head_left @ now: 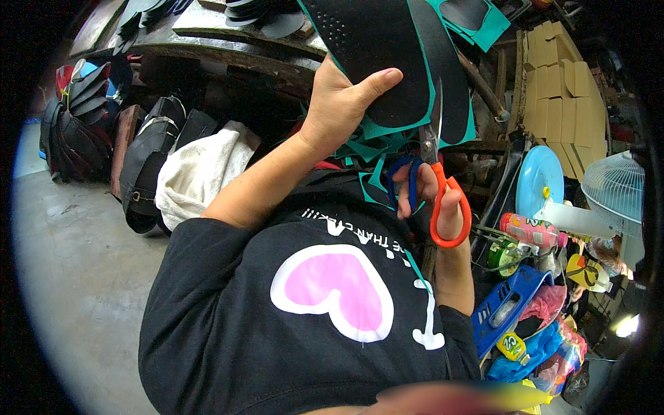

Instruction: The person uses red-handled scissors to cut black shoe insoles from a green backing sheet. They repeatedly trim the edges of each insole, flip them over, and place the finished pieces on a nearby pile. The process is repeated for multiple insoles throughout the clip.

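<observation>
My left hand [339, 100] grips a black insole [380, 52] with small punched holes, thumb on top. The insole sits on a teal sheet [398, 128] whose border shows around it. A second black insole shape [449, 83] lies on the same teal material to the right. My right hand [446, 200] has its fingers through the scissors [428, 146], which have one orange and one blue handle loop. Their blades point up between the two insoles, at the teal strip there. Teal offcuts [380, 146] lie below, around my lap.
Stacked dark sole pieces [256, 14] rest on a worn bench [228, 52] at the far left. More black pieces [76, 131] and a white cloth [204, 169] are on the left. Cardboard boxes [557, 104], a fan [615, 183] and a blue basket [508, 311] stand at the right.
</observation>
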Demonstrator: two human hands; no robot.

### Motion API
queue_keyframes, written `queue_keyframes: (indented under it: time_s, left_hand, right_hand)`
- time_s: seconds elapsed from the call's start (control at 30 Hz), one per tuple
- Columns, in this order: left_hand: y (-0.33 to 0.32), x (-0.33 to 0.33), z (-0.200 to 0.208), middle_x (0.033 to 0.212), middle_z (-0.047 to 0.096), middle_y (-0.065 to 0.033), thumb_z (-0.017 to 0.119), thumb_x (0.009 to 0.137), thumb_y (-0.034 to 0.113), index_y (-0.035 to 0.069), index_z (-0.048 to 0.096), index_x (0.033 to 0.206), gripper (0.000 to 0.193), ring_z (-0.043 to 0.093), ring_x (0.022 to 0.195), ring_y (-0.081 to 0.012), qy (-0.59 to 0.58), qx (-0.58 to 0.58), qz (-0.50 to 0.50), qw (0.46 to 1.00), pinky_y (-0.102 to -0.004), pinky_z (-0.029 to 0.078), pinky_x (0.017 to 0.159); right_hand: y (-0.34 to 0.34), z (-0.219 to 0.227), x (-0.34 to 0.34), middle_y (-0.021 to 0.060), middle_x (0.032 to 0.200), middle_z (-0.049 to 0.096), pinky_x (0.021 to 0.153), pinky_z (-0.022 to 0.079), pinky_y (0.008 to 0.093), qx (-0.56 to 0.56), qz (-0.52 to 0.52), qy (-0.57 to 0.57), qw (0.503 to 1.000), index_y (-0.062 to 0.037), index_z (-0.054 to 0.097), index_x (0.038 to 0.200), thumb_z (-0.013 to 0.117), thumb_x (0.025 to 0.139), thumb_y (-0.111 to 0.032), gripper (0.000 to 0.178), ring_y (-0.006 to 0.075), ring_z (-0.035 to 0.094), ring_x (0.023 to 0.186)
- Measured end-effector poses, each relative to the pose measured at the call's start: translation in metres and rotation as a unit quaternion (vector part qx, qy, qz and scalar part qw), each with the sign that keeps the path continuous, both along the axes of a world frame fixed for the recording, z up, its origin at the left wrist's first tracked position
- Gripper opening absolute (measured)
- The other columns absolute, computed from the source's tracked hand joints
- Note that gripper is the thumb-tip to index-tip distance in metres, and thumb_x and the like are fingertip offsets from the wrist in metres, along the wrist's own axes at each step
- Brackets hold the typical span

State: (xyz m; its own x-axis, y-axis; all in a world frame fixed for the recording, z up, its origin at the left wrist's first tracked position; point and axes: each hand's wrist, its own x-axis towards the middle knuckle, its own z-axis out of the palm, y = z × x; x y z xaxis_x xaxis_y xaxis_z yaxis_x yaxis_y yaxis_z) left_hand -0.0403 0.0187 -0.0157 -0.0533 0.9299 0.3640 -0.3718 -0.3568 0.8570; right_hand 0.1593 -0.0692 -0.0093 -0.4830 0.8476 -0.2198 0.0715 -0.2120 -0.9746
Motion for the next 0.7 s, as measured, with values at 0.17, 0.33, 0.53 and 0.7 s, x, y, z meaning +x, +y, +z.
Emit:
queue_keyframes:
  time_s: [0.17, 0.33, 0.53, 0.7]
  left_hand:
    - [-0.001, 0.001, -0.002, 0.095, 0.065, -0.0117, 0.067, 0.085, 0.018, 0.001, 0.053, 0.11, 0.033, 0.066, 0.084, -0.0174, -0.029, -0.005, -0.004, 1.0, -0.0266, 0.056, 0.074]
    - [-0.005, 0.005, -0.002, 0.096, 0.065, -0.0113, 0.068, 0.085, 0.018, 0.001, 0.055, 0.109, 0.032, 0.065, 0.085, -0.0174, -0.03, -0.008, -0.005, 1.0, -0.0268, 0.055, 0.075]
    - [-0.002, 0.002, -0.001, 0.097, 0.065, -0.0116, 0.068, 0.084, 0.018, 0.0, 0.055, 0.108, 0.033, 0.065, 0.086, -0.0179, -0.013, -0.009, -0.019, 1.0, -0.0268, 0.055, 0.075]
    - [-0.006, 0.006, 0.0, 0.097, 0.065, -0.0113, 0.069, 0.084, 0.018, -0.001, 0.055, 0.11, 0.035, 0.065, 0.086, -0.0178, 0.007, -0.031, -0.05, 0.998, -0.0277, 0.054, 0.075]
  right_hand:
    - [-0.004, 0.0, -0.003, 0.002, 0.056, 0.05, 0.052, 0.038, 0.0216, -0.028, 0.016, 0.03, 0.999, 0.0003, 0.05, 0.102, 0.032, 0.063, -0.092, 0.101, 0.0105, 0.049, 0.051]
    - [-0.006, -0.001, -0.007, 0.0022, 0.056, 0.05, 0.046, 0.038, 0.0208, 0.002, -0.006, 0.049, 0.999, 0.0003, 0.05, 0.101, 0.032, 0.062, -0.092, 0.101, 0.0094, 0.047, 0.048]
    - [-0.008, -0.003, 0.003, 0.0003, 0.051, 0.048, 0.039, 0.034, 0.0183, -0.04, -0.025, 0.028, 0.998, 0.0002, 0.051, 0.095, 0.041, 0.063, -0.088, 0.095, 0.0068, 0.044, 0.04]
    - [-0.006, -0.001, 0.004, 0.001, 0.055, 0.048, 0.042, 0.038, 0.0194, -0.025, -0.029, 0.02, 0.999, 0.0009, 0.05, 0.096, 0.038, 0.064, -0.089, 0.096, 0.0073, 0.046, 0.044]
